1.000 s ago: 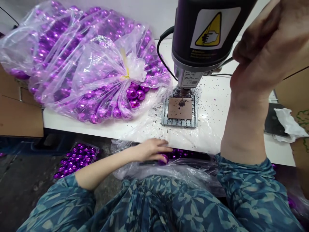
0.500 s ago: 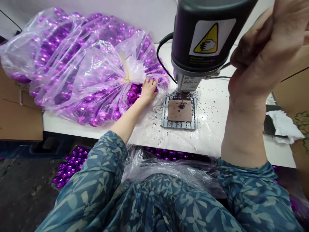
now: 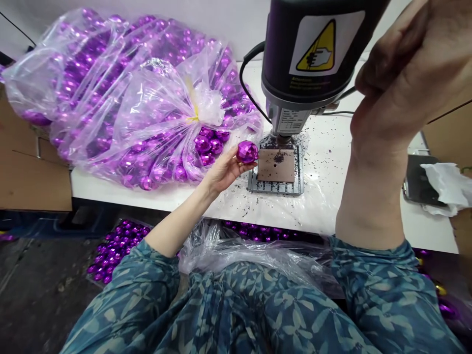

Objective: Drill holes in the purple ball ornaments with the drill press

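Note:
A shiny purple faceted ball (image 3: pixel 247 152) is in the fingers of my left hand (image 3: pixel 227 171), just left of the drill press base (image 3: pixel 276 188). On that base lies a flat brown plate (image 3: pixel 265 169) with a small dark hole and a heap of shavings. The black drill press head (image 3: pixel 309 59), bearing a yellow warning label, hangs above it. My right hand (image 3: pixel 401 64) is raised close by at the upper right, its fingers curled; whatever they hold is hidden. Left of my left hand, several loose purple balls (image 3: pixel 216 146) show at the opening of a big clear bag (image 3: pixel 147 93).
Dark shavings are scattered over the white table (image 3: pixel 320 147). At the right lie a dark flat object (image 3: pixel 420 182) and crumpled white paper (image 3: pixel 450 184). More purple balls (image 3: pixel 118 250) are below the table at left. Cardboard (image 3: pixel 33 162) stands at the left edge.
My left hand has come out of the bag's opening toward me and slightly right, now with a purple ball in its fingers. My right hand stays raised beside the drill press.

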A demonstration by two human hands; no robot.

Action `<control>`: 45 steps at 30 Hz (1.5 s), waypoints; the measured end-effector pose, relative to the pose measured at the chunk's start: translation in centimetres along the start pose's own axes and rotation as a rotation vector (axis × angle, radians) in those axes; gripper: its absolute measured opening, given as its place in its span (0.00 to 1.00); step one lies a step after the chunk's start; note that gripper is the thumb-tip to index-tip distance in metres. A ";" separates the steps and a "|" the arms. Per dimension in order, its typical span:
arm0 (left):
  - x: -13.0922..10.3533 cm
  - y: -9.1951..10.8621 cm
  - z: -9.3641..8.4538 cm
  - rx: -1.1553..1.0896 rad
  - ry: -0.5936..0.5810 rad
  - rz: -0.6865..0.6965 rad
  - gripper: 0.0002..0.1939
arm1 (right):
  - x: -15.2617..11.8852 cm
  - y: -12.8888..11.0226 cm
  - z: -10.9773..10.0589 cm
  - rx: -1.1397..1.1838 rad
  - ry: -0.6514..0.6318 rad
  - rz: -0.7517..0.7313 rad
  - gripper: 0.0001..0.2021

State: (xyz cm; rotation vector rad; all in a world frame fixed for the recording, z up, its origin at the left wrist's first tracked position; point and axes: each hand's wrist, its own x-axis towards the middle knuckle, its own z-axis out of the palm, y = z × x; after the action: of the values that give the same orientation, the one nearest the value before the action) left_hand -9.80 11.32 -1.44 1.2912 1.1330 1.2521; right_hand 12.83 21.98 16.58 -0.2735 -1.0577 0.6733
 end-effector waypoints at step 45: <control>2.5 -5.9 7.1 0.360 0.023 0.247 0.31 | -2.7 -1.7 -0.7 -0.111 -0.132 -0.167 0.22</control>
State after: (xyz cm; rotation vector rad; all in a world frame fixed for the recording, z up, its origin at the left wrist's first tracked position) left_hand -2.54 14.09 -7.09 1.7310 1.2857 1.2801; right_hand 13.24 19.06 15.14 -0.2362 -1.2321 0.4884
